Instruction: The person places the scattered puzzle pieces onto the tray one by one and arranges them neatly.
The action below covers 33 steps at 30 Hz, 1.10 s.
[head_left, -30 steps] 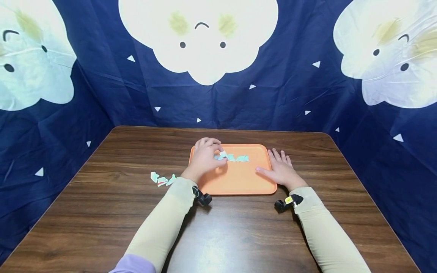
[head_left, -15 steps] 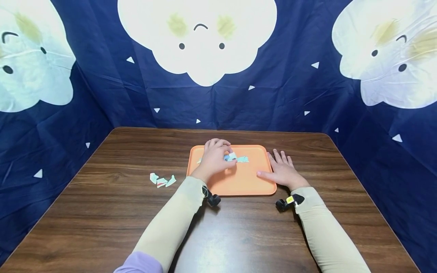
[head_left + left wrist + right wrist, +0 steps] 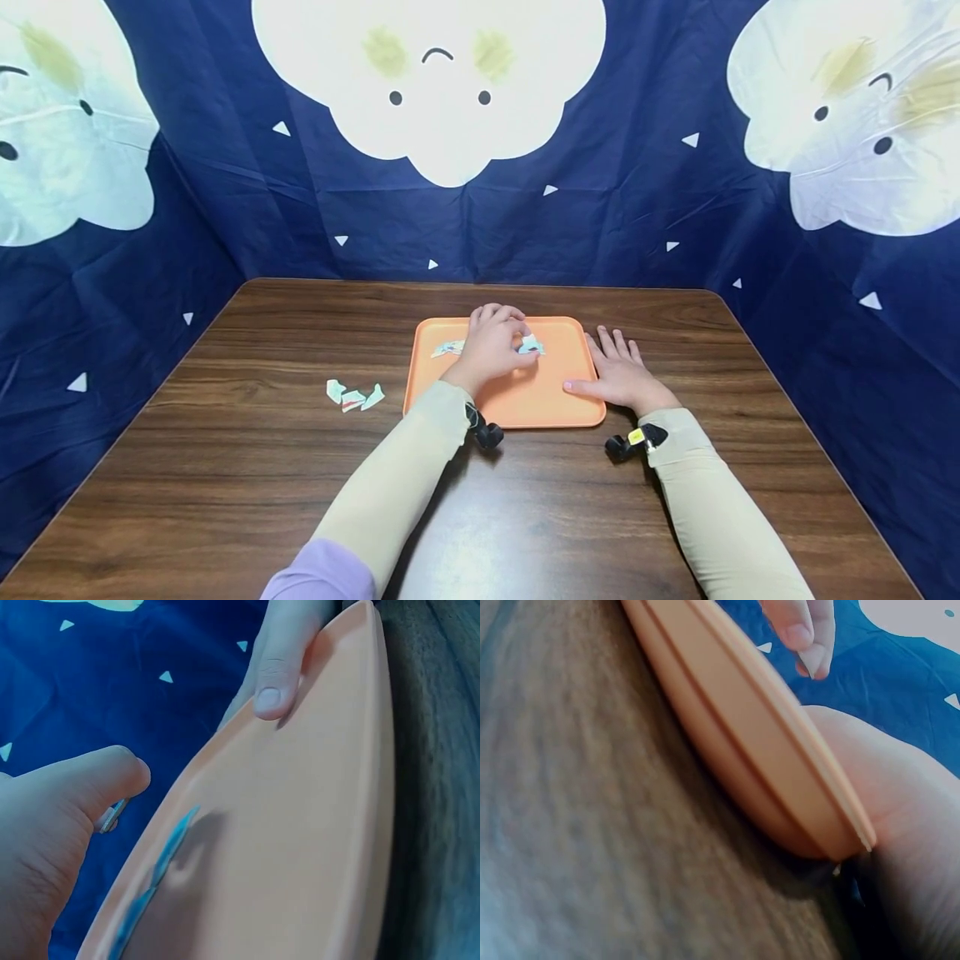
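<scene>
My left hand (image 3: 491, 348) is over the orange tray (image 3: 547, 404), pinching a small torn paper piece (image 3: 112, 816) between thumb and fingers. Pale green-blue torn pieces lie in a row along the tray's far part; one group (image 3: 447, 348) shows left of the hand, and the right end of the row sits below the pinched piece. The hand hides the row's middle. At the tray's right edge, my right hand (image 3: 621, 375) lies with spread fingers on the table beside it, its thumb (image 3: 274, 682) reaching over the rim.
Left of the tray, several more torn paper pieces (image 3: 353, 401) lie on the brown wooden table (image 3: 247, 467), one with a red mark. A dark blue cloth (image 3: 630, 225) with white clouds hangs behind and on both sides.
My left hand has moved right along the row with the pinched piece, uncovering the pieces at the row's left end. The right hand stays at the tray's edge.
</scene>
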Available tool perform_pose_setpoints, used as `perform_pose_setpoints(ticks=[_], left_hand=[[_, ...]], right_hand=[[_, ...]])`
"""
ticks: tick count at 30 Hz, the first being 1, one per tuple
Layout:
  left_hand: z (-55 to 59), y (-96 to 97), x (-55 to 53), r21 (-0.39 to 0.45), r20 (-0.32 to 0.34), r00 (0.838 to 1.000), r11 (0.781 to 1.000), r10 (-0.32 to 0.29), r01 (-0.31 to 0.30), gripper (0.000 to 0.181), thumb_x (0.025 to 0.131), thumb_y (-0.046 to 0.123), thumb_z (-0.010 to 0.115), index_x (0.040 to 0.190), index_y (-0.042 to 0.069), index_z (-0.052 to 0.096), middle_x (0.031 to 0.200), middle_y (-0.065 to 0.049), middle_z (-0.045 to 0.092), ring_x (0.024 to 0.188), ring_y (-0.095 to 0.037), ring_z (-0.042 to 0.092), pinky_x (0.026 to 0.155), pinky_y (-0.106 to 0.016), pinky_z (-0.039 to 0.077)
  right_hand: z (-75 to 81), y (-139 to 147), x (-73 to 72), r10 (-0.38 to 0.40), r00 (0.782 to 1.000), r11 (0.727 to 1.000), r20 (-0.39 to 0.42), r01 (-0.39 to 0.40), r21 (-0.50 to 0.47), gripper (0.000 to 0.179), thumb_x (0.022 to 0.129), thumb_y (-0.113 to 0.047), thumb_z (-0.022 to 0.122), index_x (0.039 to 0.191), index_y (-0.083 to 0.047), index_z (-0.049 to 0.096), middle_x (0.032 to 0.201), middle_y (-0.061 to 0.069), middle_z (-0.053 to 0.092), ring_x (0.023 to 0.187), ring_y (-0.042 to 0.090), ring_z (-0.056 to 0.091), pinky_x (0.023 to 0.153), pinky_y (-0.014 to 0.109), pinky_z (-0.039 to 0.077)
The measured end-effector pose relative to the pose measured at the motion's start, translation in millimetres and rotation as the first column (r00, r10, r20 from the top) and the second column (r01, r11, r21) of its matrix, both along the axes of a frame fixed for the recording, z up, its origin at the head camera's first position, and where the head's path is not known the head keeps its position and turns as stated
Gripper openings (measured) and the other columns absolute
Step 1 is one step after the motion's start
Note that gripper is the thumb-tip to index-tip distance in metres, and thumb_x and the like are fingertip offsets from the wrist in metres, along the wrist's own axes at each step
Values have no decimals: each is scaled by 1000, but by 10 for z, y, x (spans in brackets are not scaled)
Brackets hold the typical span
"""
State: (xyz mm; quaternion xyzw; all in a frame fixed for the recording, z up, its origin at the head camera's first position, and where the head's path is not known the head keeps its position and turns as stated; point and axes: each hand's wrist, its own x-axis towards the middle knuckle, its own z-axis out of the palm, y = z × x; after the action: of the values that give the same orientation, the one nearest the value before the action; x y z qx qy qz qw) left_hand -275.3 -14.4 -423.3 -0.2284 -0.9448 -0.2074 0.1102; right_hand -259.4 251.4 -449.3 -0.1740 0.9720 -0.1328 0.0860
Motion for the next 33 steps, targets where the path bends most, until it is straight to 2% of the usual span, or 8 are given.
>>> perform_pose_setpoints(ticks=[8, 15, 23, 33], left_hand=[[-70, 153, -57, -54, 8, 1000, 999, -9, 9, 37, 82, 55, 73, 103, 25, 75, 131, 6, 57, 130, -24, 38, 117, -53, 17], [-77, 257, -62, -106, 13, 1000, 994, -21, 22, 39, 84, 55, 71, 108, 25, 74, 133, 6, 56, 132, -24, 38, 117, -55, 17], [-76, 385, -76, -121, 23, 999, 992, -25, 28, 36, 86, 56, 71, 108, 28, 74, 134, 6, 54, 134, -24, 37, 117, -54, 18], [-123, 474, -83, -127, 39, 999, 992, -11, 16, 33, 86, 55, 72, 103, 27, 74, 135, 4, 54, 133, -25, 37, 115, -54, 20]], right_hand=[[14, 6, 13, 19, 1000, 1000, -1, -19, -5, 117, 84, -79, 53, 161, -2, 10, 165, 28, -2, 151, 47, -8, 117, 66, -5], [38, 12, 31, 34, 999, 999, 1, -34, -8, 118, 83, -78, 56, 161, -2, 11, 166, 27, -1, 152, 47, -8, 117, 66, -6], [28, 18, 30, 47, 999, 999, -7, -47, -13, 119, 83, -78, 57, 161, -1, 11, 165, 28, 0, 151, 48, -7, 116, 67, -4], [26, 20, 30, 38, 999, 999, 5, -38, -18, 118, 83, -78, 56, 161, -2, 11, 166, 27, -1, 152, 47, -8, 117, 67, -4]])
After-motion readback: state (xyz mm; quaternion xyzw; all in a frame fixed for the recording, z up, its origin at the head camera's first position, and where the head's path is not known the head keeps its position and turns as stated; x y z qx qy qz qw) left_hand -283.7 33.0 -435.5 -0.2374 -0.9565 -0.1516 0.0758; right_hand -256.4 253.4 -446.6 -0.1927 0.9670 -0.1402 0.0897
